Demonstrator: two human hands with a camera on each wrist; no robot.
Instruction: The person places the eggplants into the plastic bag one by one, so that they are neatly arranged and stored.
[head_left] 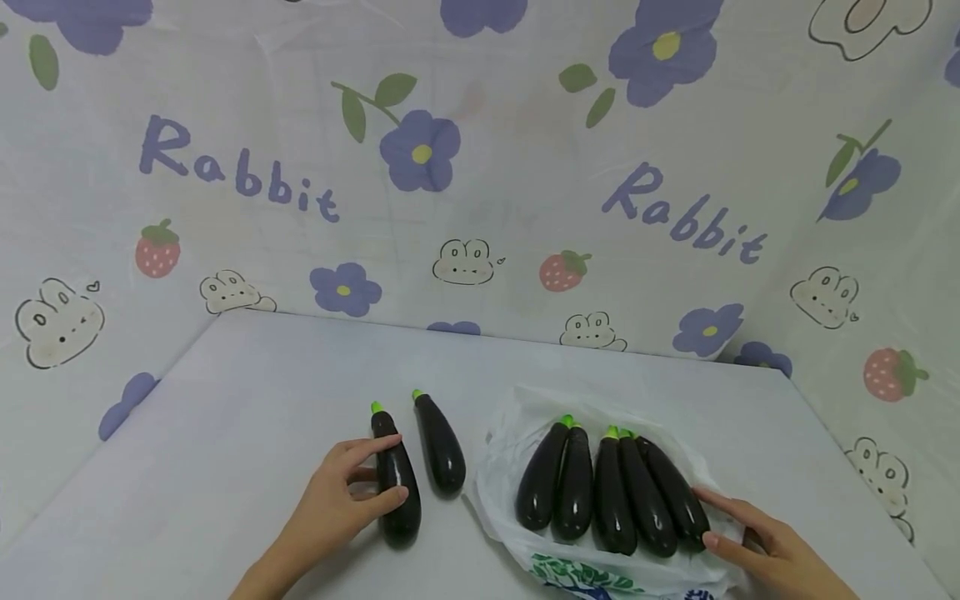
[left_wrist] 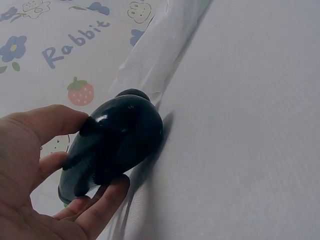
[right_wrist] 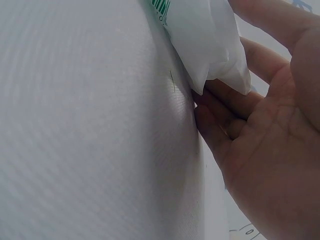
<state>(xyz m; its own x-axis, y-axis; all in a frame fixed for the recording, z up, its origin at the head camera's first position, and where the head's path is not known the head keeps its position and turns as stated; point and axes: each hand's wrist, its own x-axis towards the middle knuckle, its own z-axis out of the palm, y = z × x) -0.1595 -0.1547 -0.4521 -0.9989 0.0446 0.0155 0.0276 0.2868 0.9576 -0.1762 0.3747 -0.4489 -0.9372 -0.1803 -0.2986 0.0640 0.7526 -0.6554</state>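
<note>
A dark eggplant (head_left: 398,479) with a bright green stem end lies left of centre in the head view, and my left hand (head_left: 341,492) grips it from the left. In the left wrist view the thumb and fingers sit around the glossy eggplant (left_wrist: 117,135). Just right of it lies a second eggplant (head_left: 442,450), which no hand touches. Several more eggplants lie side by side on a white plastic bag (head_left: 498,483). At the bag's right side my right hand (head_left: 772,546) has its fingertips against the rightmost eggplant (head_left: 671,487); its other fingers lie beside the bag (right_wrist: 215,45).
A white-covered table (head_left: 225,433) lies under everything. Behind it and at both sides hangs a cloth (head_left: 510,183) printed with flowers, rabbits and strawberries. The bag's near edge carries green and blue print.
</note>
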